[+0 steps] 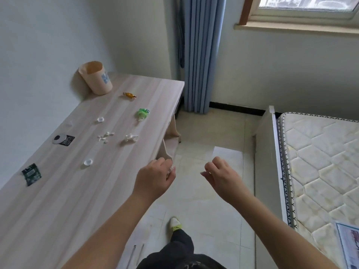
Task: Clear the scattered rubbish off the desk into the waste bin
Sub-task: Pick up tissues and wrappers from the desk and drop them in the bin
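Note:
A pale wooden desk [58, 191] runs along the left wall. At its far end stands a peach waste bin [96, 78]. Scattered on the desk lie an amber sweet wrapper [129, 95], a green wrapper [143, 113], two clear caps [100, 119] [88, 162], white paper scraps [105, 136], a crumpled white tissue [131, 138], a black-and-white label [63, 140] and a dark green packet [31, 174]. My left hand [155, 177] hovers at the desk's right edge, fingers curled on a small white scrap [171, 168]. My right hand [221, 175] hangs over the floor, loosely curled, holding nothing visible.
A bed with a quilted bare mattress [320, 162] fills the right side. Blue curtains [202, 55] hang in the far corner beneath a window. Tiled floor [213, 210] lies between desk and bed, where my leg and shoe [175, 224] show.

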`<state>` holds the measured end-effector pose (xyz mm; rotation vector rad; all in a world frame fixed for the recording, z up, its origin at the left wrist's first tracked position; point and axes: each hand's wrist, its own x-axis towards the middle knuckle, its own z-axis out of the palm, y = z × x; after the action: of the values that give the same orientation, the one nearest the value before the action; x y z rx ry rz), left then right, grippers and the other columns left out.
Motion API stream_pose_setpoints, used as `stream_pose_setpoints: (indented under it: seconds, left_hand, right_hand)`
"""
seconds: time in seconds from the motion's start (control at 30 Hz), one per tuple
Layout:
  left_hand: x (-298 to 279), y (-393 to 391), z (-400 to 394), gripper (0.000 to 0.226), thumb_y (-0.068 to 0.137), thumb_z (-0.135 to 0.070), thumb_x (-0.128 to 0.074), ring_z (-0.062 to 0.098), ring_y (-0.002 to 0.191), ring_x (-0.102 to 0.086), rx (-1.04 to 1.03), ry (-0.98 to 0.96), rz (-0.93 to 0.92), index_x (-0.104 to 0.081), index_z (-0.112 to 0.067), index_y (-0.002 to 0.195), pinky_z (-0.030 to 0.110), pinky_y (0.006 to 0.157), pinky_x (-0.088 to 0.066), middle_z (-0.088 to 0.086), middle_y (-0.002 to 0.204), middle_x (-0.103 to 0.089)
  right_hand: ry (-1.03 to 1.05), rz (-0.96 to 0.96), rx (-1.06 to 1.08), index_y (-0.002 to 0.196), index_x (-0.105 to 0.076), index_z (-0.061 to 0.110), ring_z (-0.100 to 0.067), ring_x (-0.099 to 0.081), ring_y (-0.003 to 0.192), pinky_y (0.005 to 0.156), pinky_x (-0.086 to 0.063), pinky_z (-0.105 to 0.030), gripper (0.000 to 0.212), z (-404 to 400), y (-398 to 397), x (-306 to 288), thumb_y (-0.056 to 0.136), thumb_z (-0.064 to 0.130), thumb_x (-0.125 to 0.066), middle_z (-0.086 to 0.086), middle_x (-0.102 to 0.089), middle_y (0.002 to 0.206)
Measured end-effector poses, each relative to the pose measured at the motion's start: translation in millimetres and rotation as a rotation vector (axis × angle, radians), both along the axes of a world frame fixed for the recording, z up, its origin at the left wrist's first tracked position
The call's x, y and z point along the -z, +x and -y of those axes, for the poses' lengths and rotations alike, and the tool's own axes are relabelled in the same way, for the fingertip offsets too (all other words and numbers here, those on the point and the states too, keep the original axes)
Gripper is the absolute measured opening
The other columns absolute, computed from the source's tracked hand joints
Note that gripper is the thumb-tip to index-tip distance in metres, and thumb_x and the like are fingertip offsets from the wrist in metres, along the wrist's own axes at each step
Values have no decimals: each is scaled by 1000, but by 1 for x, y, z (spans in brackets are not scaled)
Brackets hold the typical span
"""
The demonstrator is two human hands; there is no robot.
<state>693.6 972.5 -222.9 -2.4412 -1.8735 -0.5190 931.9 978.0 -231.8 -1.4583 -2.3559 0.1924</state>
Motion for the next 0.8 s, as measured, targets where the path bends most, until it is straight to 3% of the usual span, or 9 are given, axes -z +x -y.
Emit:
stream_pose_setpoints:
  seconds: [0.3,0.47,0.8]
  left_hand:
    - [10,-37,-123,17,86,-29,-48,20,61,-49,-55,-43,48,-50,-17,75,29,45,-38,0,67,-51]
    - [4,-47,-187,13,80,-26,-59,22,56,-50,0,-56,-28,-51,-18,74,28,45,-36,0,64,-51]
    - [7,-52,-292,16,84,-29,-44,20,60,-47,-132,-48,-51,-46,-19,72,30,53,-37,0,66,-50]
  right_hand:
    - [9,60,-48,75,-52,5,-28,-42,63,55,-44,-44,28,-131,-36,-13,94,20,-37,-12,-46,75]
    - [24,125,-41,79,-54,6,-27,-43,62,57,-44,-41,16,-196,-43,-16,92,15,-49,-10,-47,75]
    - [35,84,-110,73,-50,5,-28,-41,58,55,-45,-42,17,-345,-44,-12,89,8,-56,-11,-45,71]
